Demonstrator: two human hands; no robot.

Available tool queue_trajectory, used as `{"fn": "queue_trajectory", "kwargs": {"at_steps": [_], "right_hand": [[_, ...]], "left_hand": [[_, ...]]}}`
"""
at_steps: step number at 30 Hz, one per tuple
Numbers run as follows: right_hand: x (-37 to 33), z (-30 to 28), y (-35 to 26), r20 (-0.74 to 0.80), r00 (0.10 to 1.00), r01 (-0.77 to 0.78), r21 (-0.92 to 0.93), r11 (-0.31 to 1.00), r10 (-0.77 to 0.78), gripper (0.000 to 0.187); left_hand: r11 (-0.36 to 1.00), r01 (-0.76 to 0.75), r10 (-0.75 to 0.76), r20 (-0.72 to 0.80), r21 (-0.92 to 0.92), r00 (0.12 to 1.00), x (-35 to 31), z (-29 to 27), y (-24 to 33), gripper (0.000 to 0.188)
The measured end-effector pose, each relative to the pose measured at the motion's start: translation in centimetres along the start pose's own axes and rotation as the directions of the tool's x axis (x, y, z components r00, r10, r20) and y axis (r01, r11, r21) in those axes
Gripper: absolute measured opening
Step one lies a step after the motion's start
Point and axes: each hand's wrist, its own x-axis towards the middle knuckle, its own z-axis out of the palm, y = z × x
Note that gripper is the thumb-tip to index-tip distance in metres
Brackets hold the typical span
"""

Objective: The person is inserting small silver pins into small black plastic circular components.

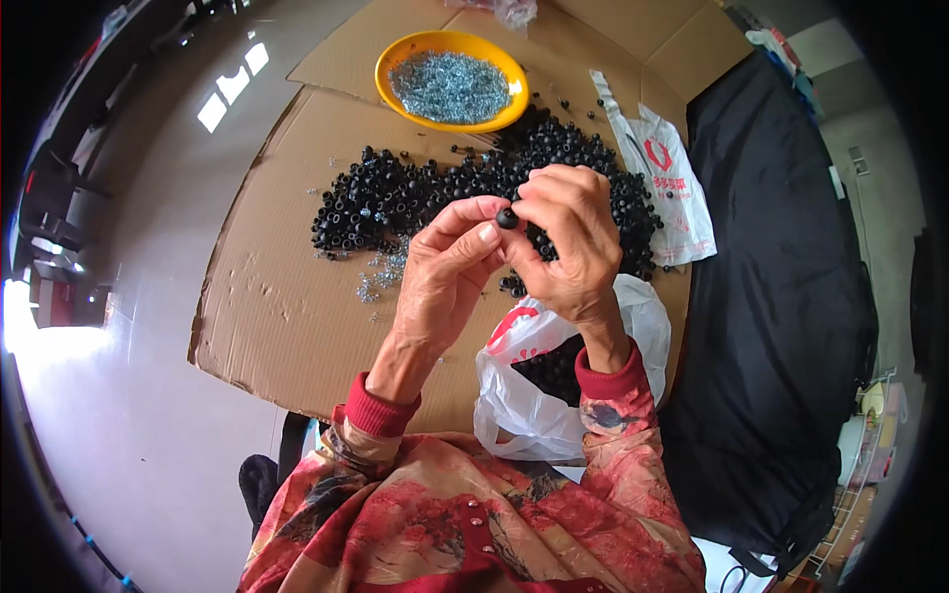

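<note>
Near the centre of the frame, the left hand [445, 265] and the right hand [573, 242] meet, both grasping a small, round, matte-black piece [506, 218] in their fingertips. Just above and around them, a heap of small black pieces [358, 203] spreads over a flat brown cardboard sheet [272, 267]. At top centre, a yellow oval bowl [450, 127] holds tiny bluish, shiny bits [450, 87]. Lower centre, a crumpled white plastic bag [524, 420] contains more black pieces.
</note>
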Motion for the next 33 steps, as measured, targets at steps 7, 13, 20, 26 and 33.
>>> {"fn": "queue_trajectory", "kwargs": {"at_steps": [7,13,20,26,33], "right_hand": [[1.3,0.7,-0.7,0.162,0.986,0.042,-0.003,0.999,-0.040,0.027],[2.0,-1.1,-0.3,0.381,0.924,-0.111,0.212,0.971,0.022,0.036],[1.7,1.0,-0.2,0.285,0.956,-0.136,0.222,0.966,0.069,0.024],[2.5,2.0,0.5,0.202,0.978,0.026,0.154,0.988,-0.057,0.027],[0.7,1.7,2.8,0.319,0.874,-0.439,0.200,0.876,0.366,0.015]], "left_hand": [[0.999,-0.028,0.025,-0.090,-0.032,0.996,-0.1,-0.8,1.0,0.018],[0.996,0.076,-0.073,-0.067,0.040,0.995,-0.1,-0.9,1.8,0.013],[0.997,0.070,-0.068,-0.041,0.033,0.997,0.5,-2.0,1.9,0.016],[0.999,-0.035,0.037,-0.053,0.036,0.998,0.8,-2.5,2.7,0.017],[0.988,-0.150,0.151,-0.024,0.029,0.988,0.6,-3.7,4.1,0.019]]}}
